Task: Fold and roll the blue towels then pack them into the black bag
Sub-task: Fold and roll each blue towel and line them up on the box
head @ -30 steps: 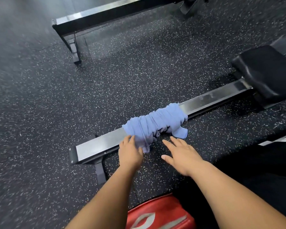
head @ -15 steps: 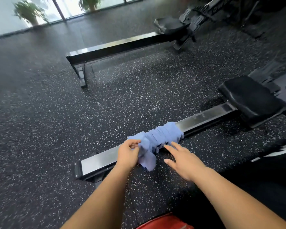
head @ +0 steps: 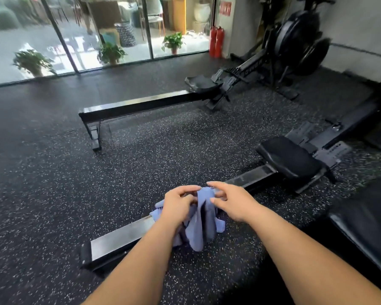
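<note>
Speckled gym floor (head: 141,164); blue towel (head: 201,227) bunched, part-hidden between left hand (head: 178,204) and right hand (head: 230,201), fingers (head: 212,184) pinching it.

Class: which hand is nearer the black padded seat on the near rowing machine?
Right. The right hand holds the blue cloth towel on the side facing the black padded seat; the left hand grips its far side.

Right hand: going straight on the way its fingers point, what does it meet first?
The towel: the right hand points left at its raised fold, perhaps touching it. Behind that is the left hand, gripping it.
</note>
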Demonstrator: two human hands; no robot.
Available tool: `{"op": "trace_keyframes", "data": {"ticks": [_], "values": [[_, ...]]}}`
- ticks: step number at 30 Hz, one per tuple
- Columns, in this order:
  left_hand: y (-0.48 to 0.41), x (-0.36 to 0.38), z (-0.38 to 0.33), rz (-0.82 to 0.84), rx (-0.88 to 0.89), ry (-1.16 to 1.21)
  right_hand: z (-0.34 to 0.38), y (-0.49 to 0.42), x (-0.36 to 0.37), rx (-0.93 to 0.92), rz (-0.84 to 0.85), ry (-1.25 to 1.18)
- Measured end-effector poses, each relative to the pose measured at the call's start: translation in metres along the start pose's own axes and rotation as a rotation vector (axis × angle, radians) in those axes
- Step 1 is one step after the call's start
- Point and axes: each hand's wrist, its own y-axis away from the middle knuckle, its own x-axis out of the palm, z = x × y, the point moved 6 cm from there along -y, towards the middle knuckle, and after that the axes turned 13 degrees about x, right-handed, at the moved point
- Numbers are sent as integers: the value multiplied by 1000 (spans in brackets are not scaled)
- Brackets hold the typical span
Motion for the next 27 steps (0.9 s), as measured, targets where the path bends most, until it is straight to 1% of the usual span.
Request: {"op": "trace_keyframes", "data": {"ticks": [3, 8, 10, 13, 17, 20, 22, 23, 26, 27], "values": [[3, 23, -24, 68, 30, 64, 1, 19, -24, 0, -83, 15], [9, 67, -69, 163, 114, 123, -16, 53, -74, 37, -310, 17], [13, 90, -86, 219, 152, 143, -25, 69, -97, 24, -385, 1], [16, 126, -114, 320, 269, 52, -40, 97, -134, -4, -476, -16], [27, 182, -158, 460, 440, -99, -70, 141, -190, 19, -600, -41], [36, 226, -187, 543, 531, -186, -99, 180, -232, 54, -684, -68], [43, 249, -207, 589, 580, -188, -115, 203, -256, 63, -737, -68], [57, 273, -225, 647, 601, -154, -134, 226, -272, 89, -788, -80], [74, 305, -248, 771, 568, -83, -151, 250, -298, 103, -842, -96], [84, 319, -258, 818, 587, -85, -160, 264, -308, 117, -863, -108]]}}
